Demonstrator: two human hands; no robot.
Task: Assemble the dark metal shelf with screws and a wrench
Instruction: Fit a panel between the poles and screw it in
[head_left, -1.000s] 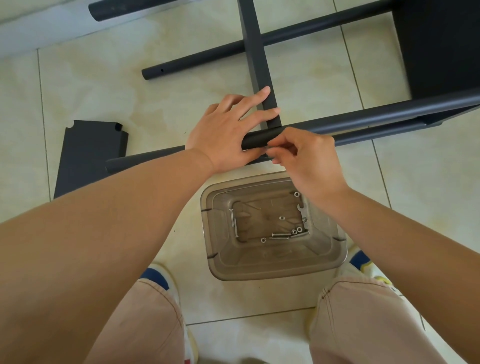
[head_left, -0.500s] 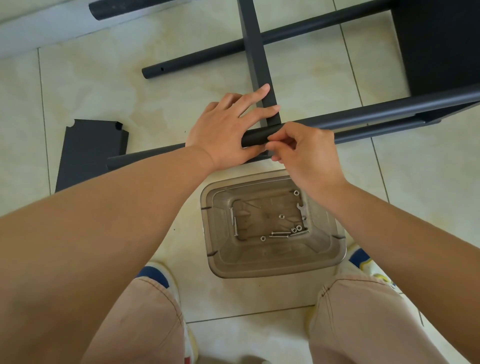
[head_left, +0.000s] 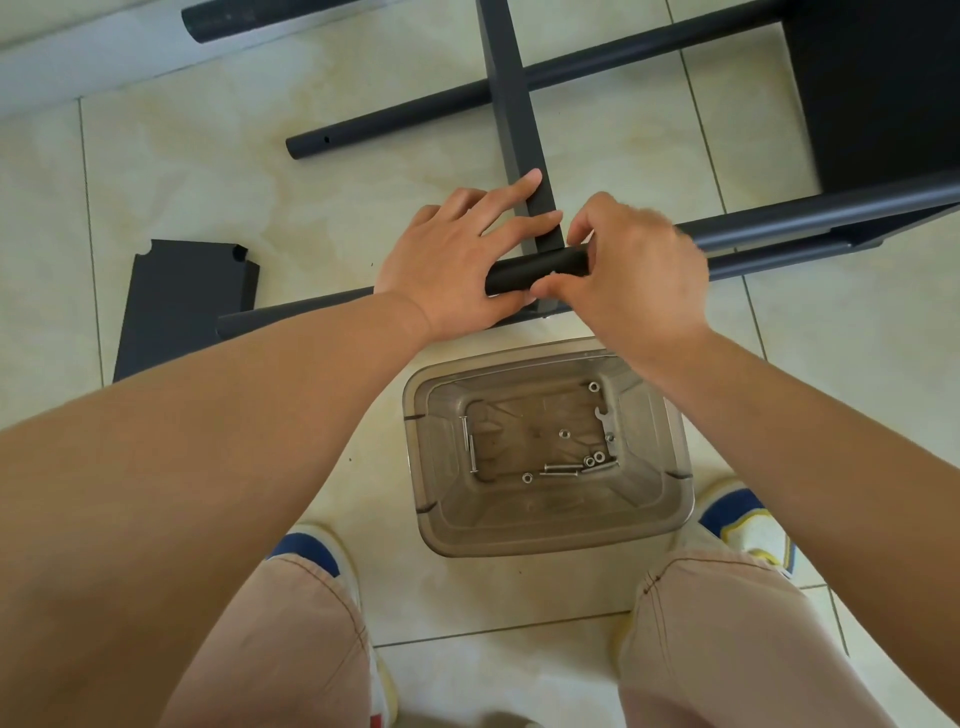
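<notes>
Head view: dark tube (head_left: 540, 270) lay left-right on the floor, crossing the flat bar (head_left: 511, 104). Left hand (head_left: 457, 270) gripped the tube, fingers straight over the joint; right hand (head_left: 631, 270) pinched beside it, touching. Wrench (head_left: 604, 421) and screws (head_left: 561, 470) sat in the bin (head_left: 550, 540), nearer the right hand.

Glossy cream floor tiles (head_left: 208, 171) meet a pale baseboard (head_left: 93, 57), brightly lit.

The scene is being lit brightly and evenly by soft daylight, and only faint shadows are being cast. A pale sheen is being thrown off the floor tiles (head_left: 197, 171). Straight lines are being bowed at the edges by the wide lens, and the right hand (head_left: 631, 270) is being slightly smeared by motion blur.
</notes>
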